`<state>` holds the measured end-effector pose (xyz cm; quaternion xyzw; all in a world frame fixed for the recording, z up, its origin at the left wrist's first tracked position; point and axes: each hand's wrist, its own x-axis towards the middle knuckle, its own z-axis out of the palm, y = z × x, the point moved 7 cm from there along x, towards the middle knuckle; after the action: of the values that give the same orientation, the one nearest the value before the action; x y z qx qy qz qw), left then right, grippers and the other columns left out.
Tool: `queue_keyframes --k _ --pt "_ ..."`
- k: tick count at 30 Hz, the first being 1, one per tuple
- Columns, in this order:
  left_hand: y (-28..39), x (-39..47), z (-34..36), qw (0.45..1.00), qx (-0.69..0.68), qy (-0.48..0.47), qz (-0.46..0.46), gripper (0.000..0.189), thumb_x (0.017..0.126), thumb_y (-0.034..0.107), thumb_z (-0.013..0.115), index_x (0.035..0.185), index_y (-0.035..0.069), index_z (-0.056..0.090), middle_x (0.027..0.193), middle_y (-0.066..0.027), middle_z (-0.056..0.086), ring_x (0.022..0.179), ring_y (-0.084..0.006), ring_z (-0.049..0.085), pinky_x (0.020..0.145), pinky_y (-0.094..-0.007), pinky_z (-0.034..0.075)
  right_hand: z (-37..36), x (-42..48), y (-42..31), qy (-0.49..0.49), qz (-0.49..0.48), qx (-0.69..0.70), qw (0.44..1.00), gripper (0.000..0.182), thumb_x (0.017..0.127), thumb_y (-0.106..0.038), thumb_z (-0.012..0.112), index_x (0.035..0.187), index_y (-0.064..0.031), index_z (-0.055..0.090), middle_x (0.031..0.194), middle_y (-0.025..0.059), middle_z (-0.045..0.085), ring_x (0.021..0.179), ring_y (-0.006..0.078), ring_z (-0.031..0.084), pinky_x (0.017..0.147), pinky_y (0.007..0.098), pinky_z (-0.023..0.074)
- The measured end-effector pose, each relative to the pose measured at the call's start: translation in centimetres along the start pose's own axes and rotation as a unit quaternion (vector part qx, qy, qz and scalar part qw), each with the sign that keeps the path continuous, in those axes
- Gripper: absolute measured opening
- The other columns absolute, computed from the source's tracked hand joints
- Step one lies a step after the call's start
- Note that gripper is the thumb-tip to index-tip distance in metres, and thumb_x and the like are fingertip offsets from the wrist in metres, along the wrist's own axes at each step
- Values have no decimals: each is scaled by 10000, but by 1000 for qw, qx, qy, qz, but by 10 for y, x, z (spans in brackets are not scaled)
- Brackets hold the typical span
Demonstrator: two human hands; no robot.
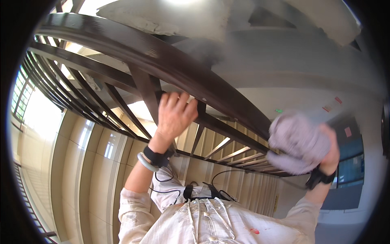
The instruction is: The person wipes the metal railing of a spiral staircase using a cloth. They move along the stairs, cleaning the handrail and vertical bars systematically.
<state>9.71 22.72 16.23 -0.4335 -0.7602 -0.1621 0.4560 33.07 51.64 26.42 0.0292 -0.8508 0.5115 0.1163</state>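
A dark brown stair handrail curves from the upper left down to the right. My left hand has its fingers curled over the lower rail of the railing, just beneath the handrail. On the right, my right hand grips a bunched, pale purplish-grey cloth, blurred, at the lower right part of the handrail. Part of the cloth hangs below the rail; whether it touches the wood there is unclear. Black straps are around both wrists, and a pale bangle is on the left one.
Tiled stair steps descend on the left, and more steps lie beneath the railing. Dark slanting balusters fill the railing. A thin black cable runs between my waist and right wrist. A barred window is at far left.
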Motion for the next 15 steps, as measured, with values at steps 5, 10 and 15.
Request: queue_keyframes --k 5,10,15 --pt "-15 23 6 994 39 -89 -41 116 739 199 680 771 87 681 794 -73 648 805 -241 614 795 -379 461 119 -20 56 1 70 -120 990 549 628 5 680 1173 12 609 1125 142 657 1085 215 631 946 323 474" --pt "-12 22 22 994 44 -91 -33 184 778 241 656 657 103 668 634 -46 632 624 -227 617 688 -350 472 170 9 145 275 27 -77 958 563 696 51 652 1251 -8 579 1188 168 637 1111 266 629 949 363 495" --pt "-12 30 34 992 50 -112 -38 215 769 267 676 679 75 709 597 -122 638 606 -292 644 679 -379 513 232 104 80 255 -68 -170 950 652 684 2 717 1313 -43 553 1200 232 581 1027 385 633 876 455 538"
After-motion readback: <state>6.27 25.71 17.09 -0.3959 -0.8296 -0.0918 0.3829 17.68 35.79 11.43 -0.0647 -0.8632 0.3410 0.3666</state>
